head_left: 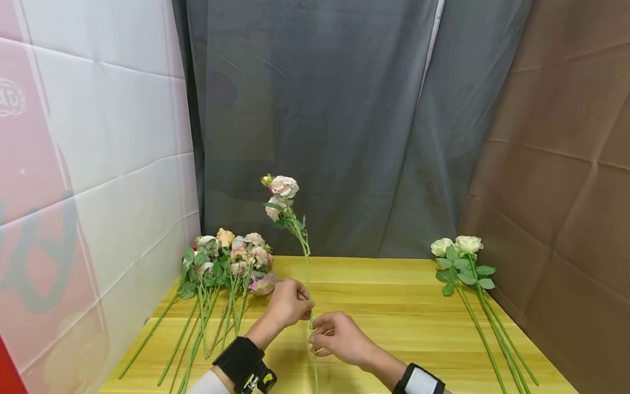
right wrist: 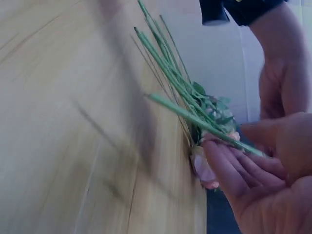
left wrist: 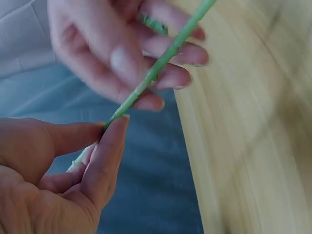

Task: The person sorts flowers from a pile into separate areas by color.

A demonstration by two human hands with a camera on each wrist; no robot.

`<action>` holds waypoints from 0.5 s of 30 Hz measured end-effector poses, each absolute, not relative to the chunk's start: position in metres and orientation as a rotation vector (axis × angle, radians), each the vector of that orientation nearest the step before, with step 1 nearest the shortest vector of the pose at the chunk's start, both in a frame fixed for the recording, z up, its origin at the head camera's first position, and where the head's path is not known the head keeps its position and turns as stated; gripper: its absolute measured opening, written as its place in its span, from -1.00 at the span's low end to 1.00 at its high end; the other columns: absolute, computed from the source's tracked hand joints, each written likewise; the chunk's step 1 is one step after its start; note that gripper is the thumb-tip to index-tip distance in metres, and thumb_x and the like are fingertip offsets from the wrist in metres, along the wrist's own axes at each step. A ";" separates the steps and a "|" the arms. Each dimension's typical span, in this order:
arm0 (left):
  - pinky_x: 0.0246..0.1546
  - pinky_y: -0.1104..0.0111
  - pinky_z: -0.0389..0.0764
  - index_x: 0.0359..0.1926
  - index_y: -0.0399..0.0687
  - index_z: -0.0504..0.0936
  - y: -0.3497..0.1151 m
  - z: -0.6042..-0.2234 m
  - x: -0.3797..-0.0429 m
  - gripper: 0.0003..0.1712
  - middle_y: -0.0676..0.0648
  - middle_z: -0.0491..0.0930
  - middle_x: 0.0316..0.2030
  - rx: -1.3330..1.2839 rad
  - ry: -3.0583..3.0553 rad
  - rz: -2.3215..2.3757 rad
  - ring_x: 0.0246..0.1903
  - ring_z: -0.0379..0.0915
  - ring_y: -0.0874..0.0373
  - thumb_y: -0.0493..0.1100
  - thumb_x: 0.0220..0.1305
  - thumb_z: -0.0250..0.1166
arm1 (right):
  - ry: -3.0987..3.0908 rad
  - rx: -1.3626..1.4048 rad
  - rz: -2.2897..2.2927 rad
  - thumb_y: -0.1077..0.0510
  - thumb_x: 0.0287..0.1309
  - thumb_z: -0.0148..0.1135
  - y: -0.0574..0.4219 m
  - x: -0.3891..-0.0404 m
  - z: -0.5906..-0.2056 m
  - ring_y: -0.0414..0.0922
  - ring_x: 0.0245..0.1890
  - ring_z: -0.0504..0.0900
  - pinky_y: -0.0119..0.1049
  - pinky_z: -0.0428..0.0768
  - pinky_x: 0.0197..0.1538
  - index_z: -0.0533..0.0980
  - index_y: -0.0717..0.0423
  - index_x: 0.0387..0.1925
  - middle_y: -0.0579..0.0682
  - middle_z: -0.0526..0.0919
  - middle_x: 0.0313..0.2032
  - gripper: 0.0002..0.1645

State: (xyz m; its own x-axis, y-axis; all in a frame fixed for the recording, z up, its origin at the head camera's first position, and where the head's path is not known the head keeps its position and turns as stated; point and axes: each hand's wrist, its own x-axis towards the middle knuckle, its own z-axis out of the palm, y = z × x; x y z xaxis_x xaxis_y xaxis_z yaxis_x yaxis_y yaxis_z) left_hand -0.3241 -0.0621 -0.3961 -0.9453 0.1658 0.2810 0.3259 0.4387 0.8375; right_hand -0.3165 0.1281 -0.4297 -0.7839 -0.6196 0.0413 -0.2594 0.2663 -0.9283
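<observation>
A tall artificial flower with pale pink blooms (head_left: 284,186) stands almost upright over the table in the head view, its top leaning left. My left hand (head_left: 289,302) pinches its thin green stem (left wrist: 170,51) between thumb and fingertips, as the left wrist view shows up close. Just below, my right hand (head_left: 343,337) is at the same stem with fingers loosely extended. In the right wrist view the stem's lower part (right wrist: 178,110) crosses those fingers, and the thumb stands apart from them.
On the left of the wooden table (head_left: 384,306) lies a pile of mixed artificial flowers (head_left: 238,254), stems toward me. Several cream roses (head_left: 468,244) with long stems lie at the right. A grey curtain (head_left: 315,109) hangs behind, with a pale wall sheet (head_left: 128,126) and brown one (head_left: 566,164) at the sides.
</observation>
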 end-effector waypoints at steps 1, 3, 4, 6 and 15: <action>-0.58 0.38 0.69 -0.49 -0.30 0.58 -0.058 -0.397 -0.325 -0.82 -0.12 0.64 -0.62 -0.436 -2.526 -1.509 -0.64 0.66 0.06 -0.49 0.21 0.36 | 2.230 -0.808 -1.532 0.29 0.39 0.19 0.124 -0.316 -0.431 0.15 -0.26 0.78 -0.02 0.78 -0.19 0.52 0.51 -0.01 0.23 0.72 -0.25 -0.70; -0.60 0.38 0.67 -0.49 -0.29 0.58 -0.051 -0.400 -0.325 -0.82 -0.13 0.64 -0.62 -0.428 -2.524 -1.494 -0.63 0.67 -0.02 -0.49 0.19 0.38 | 2.273 -0.807 -1.543 0.37 0.36 0.16 0.119 -0.315 -0.434 0.10 -0.38 0.78 -0.02 0.78 -0.26 0.56 0.47 -0.17 0.24 0.73 -0.36 -0.85; -0.61 0.39 0.66 -0.48 -0.29 0.59 -0.048 -0.402 -0.325 -0.82 -0.13 0.64 -0.62 -0.420 -2.525 -1.488 -0.63 0.67 -0.04 -0.49 0.18 0.38 | 2.295 -0.804 -1.542 0.40 0.34 0.15 0.118 -0.315 -0.435 0.08 -0.43 0.77 -0.01 0.78 -0.30 0.56 0.44 -0.25 0.23 0.73 -0.41 -0.89; -0.61 0.39 0.64 -0.47 -0.29 0.58 -0.045 -0.405 -0.324 -0.83 -0.12 0.64 -0.62 -0.417 -2.521 -1.495 -0.61 0.67 -0.08 -0.49 0.19 0.39 | 2.321 -0.794 -1.542 0.44 0.32 0.14 0.117 -0.314 -0.437 0.04 -0.49 0.76 -0.01 0.78 -0.34 0.55 0.42 -0.34 0.22 0.72 -0.46 -0.89; -0.49 0.30 0.73 -0.24 -0.33 0.60 -0.054 -0.415 -0.328 -0.85 -0.09 0.60 -0.44 -0.578 -2.524 -1.593 -0.46 0.64 -0.02 -0.32 0.28 0.42 | 2.362 -0.793 -1.519 0.43 0.34 0.14 0.132 -0.316 -0.439 0.04 -0.48 0.75 -0.16 0.78 -0.37 0.54 0.40 -0.41 0.17 0.70 -0.47 -0.83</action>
State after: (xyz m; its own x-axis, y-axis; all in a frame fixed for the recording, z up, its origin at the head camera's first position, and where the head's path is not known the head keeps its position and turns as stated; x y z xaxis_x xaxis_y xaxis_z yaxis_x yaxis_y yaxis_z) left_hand -0.3282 -0.0544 -0.4148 -0.9227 0.2620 0.2829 0.3681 0.3802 0.8485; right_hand -0.3159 0.1322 -0.4393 -0.8293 -0.5498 0.0998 -0.3189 0.3190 -0.8925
